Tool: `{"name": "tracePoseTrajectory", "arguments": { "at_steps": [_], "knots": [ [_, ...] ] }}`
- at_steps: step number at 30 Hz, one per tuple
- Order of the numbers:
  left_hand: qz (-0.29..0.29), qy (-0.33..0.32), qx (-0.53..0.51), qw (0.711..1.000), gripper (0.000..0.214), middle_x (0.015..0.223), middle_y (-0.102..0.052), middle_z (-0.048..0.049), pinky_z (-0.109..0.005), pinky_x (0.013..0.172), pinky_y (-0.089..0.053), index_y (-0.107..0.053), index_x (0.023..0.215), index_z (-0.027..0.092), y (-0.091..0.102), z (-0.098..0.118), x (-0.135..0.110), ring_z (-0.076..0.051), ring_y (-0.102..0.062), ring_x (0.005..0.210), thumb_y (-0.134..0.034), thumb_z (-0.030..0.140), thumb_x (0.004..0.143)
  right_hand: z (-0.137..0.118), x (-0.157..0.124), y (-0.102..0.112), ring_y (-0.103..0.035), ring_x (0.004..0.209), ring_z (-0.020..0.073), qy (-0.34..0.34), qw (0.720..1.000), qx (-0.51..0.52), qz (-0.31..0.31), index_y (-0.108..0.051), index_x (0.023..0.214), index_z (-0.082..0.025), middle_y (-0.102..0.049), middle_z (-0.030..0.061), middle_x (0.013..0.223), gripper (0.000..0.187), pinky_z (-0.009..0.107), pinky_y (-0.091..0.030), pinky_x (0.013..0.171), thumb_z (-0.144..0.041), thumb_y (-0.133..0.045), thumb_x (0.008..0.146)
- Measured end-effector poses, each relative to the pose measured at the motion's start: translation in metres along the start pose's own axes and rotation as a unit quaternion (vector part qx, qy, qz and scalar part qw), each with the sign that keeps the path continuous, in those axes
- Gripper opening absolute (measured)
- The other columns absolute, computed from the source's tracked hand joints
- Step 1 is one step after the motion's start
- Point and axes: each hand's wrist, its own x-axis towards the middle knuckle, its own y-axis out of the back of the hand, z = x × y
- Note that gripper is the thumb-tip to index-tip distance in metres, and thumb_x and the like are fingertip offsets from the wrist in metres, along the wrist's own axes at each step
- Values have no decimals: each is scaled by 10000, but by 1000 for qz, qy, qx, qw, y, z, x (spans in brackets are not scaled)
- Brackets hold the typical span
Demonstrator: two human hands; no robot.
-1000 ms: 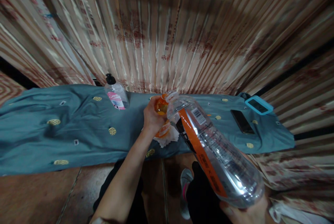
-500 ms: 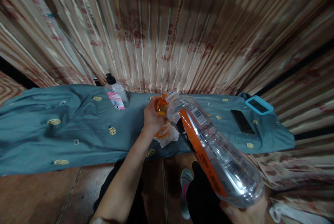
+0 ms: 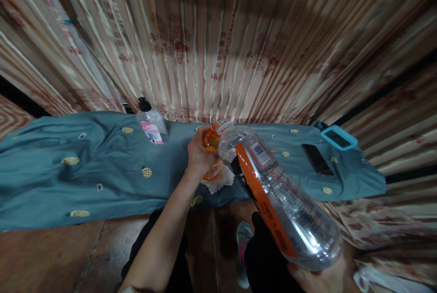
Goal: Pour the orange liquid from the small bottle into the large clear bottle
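My left hand (image 3: 198,149) is closed around a small see-through orange container (image 3: 211,141), most of it hidden by my fingers. Against it lies the mouth of a large clear plastic bottle (image 3: 293,211) with an orange and black label. The bottle is tilted, its neck to the upper left and its base toward me. My right hand (image 3: 316,277) grips that base from below, with part of the fingers hidden behind the plastic. Beneath my left hand, white tissue (image 3: 220,183) with a scalloped edge and something orange (image 3: 213,172) lie on the cloth.
A teal cloth (image 3: 112,156) covers the narrow surface. A clear pump bottle (image 3: 153,126) with a black top stands to the left. On the right lie a black phone (image 3: 317,159) and a blue-framed device (image 3: 339,137). Pleated curtains (image 3: 205,56) hang behind.
Very little differs. The base of the large bottle and my right hand have shifted slightly left, while my left hand keeps its place on the orange container.
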Motion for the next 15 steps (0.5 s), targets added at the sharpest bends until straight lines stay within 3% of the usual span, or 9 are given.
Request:
{"name": "tracePoseTrajectory", "arguments": {
  "at_steps": [3,8,15],
  "knots": [
    [-3,0,-2,1000,503,989,-741,-39,-346,859,-558,-605,1035,212,0,-1,0,-207,-712,903,-837,381,621,11,1,6,-770,938,321,66,997,-5,-48,-317,1550,-140,-705,179,1256,1000,361,-623,694,-535,-775,753],
    [-3,2,9,1000,520,987,-742,-38,-339,851,-559,-610,1044,209,1,-3,1,-206,-712,900,-845,368,608,15,2,10,-770,934,310,52,997,-4,-65,-286,1556,-147,-717,161,1239,1007,354,-621,701,-465,-789,744],
    [-5,-1,7,1000,504,1001,-746,-47,-341,848,-554,-610,1046,200,0,-2,1,-208,-715,902,-831,362,624,10,4,6,-766,984,305,79,995,0,-55,-285,1560,-110,-691,193,1267,940,331,-622,746,-569,-689,847]
  ]
}}
